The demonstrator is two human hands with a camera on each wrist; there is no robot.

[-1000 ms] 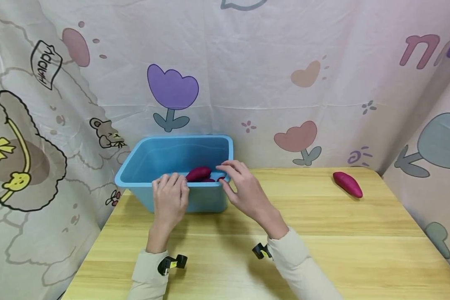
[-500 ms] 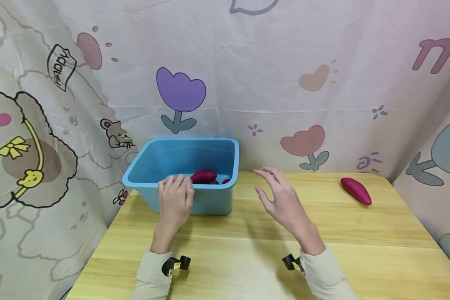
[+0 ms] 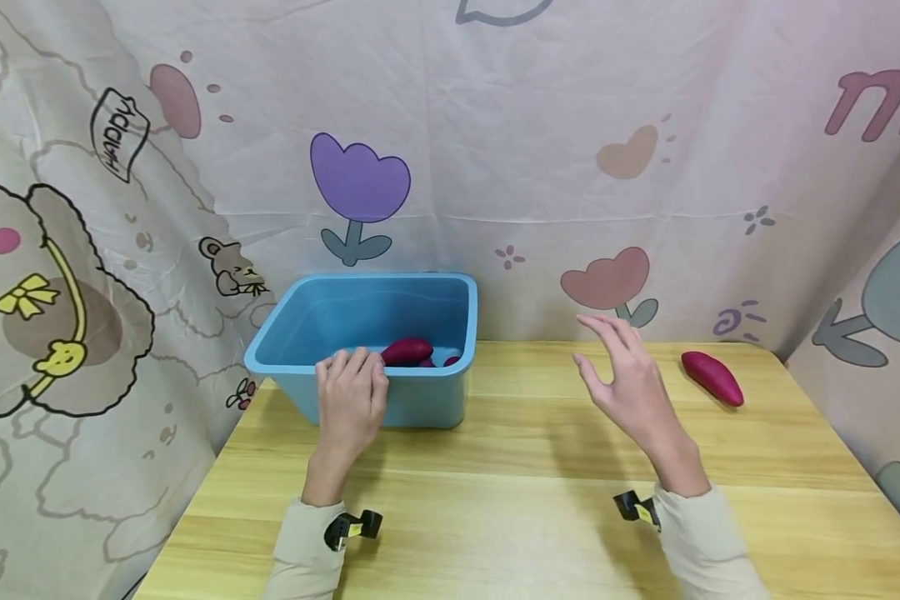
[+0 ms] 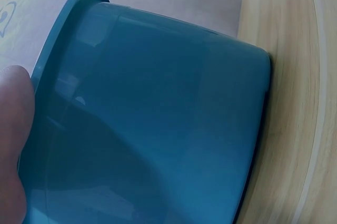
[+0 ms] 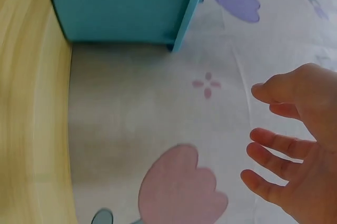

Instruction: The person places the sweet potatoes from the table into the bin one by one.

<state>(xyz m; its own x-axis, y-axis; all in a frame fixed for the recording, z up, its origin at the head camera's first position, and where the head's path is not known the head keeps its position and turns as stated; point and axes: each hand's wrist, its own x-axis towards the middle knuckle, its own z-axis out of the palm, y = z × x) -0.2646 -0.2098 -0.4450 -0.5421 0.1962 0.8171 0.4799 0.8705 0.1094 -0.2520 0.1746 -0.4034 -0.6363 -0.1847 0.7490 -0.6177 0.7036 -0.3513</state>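
A blue plastic bin (image 3: 420, 400) stands on the left part of the table. My left hand (image 3: 350, 404) grips its front rim, fingers curled over the edge; in the left wrist view part of that hand (image 4: 13, 124) shows at the rim. Inside the bin lie purple sweet potatoes (image 3: 408, 351), partly hidden by the front wall. My right hand (image 3: 633, 387) is in the air over the table with fingers apart and holds nothing, as the right wrist view shows too. One more purple sweet potato (image 3: 712, 378) lies on the table beyond it to the right.
The wooden table (image 3: 495, 517) runs back to a printed cloth (image 3: 495, 150) that hangs behind it and along both sides. The bin's back stands close to that cloth.
My right hand has moved away from the bin's right front corner, rightward toward the sweet potato on the table. My left hand keeps its grip on the rim. The head view has shifted slightly.
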